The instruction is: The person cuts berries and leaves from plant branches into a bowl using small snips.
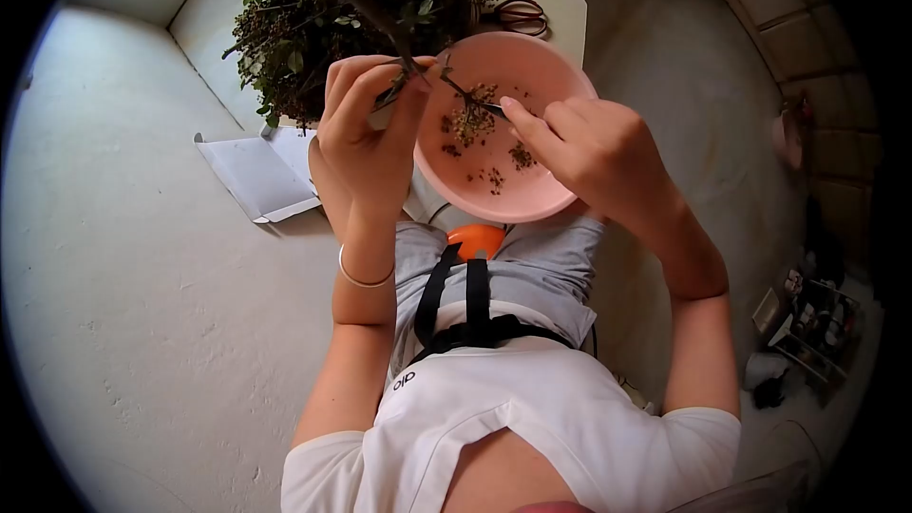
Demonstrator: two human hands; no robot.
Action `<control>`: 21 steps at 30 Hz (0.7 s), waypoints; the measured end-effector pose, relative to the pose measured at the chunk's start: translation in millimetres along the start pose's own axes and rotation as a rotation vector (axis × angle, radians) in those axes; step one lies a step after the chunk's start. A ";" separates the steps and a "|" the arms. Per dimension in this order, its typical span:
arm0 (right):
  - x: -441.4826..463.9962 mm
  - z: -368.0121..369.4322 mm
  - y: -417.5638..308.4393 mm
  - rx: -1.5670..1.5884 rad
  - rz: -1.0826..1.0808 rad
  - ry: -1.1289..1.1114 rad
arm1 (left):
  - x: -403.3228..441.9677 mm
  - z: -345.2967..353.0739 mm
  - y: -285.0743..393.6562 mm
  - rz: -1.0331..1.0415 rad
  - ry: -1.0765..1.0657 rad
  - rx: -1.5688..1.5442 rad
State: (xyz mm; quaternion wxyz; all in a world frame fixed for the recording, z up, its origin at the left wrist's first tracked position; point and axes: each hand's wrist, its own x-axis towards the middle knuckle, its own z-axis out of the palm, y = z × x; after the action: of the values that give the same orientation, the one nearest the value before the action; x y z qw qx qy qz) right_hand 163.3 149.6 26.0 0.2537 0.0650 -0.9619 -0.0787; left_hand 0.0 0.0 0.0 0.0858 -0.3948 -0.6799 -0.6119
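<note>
My left hand (366,123) pinches a leafy, woody branch (366,5) between thumb and fingertips, at the left rim of a pink basin (546,66). From the branch, a side twig with a cluster of small berries (472,121) hangs over the basin. My right hand (589,147) is closed above the basin's right side, its index finger and thumb beside the cluster. A short dark tip shows at its fingertips; the rest is hidden in the fist. Loose berry clusters (522,156) lie in the basin.
A large heap of berry branches (332,24) covers much of a pale table (560,9) at the back. Scissors (522,16) with looped handles lie beside the heap. An opened white box (256,176) is at the left. A cluttered rack (817,328) stands far right.
</note>
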 end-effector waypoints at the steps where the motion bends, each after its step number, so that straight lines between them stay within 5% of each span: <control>1: 0.7 0.3 0.3 -0.011 -0.001 -0.009 | 1.3 1.2 -3.8 0.086 -0.010 -0.035; 12: 2.3 -2.2 5.6 -0.060 -0.028 -0.045 | 5.4 12.8 -9.4 0.241 0.007 -0.060; 21: 0.1 3.2 5.4 0.011 0.013 -0.043 | 1.9 12.1 -13.7 0.146 -0.002 -0.075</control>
State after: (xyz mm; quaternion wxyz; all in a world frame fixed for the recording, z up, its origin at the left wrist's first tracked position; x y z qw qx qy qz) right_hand 161.2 155.2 24.3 0.2329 0.0586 -0.9680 -0.0733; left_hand -5.6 12.5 -12.2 0.1147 -0.4469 -0.6262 -0.6285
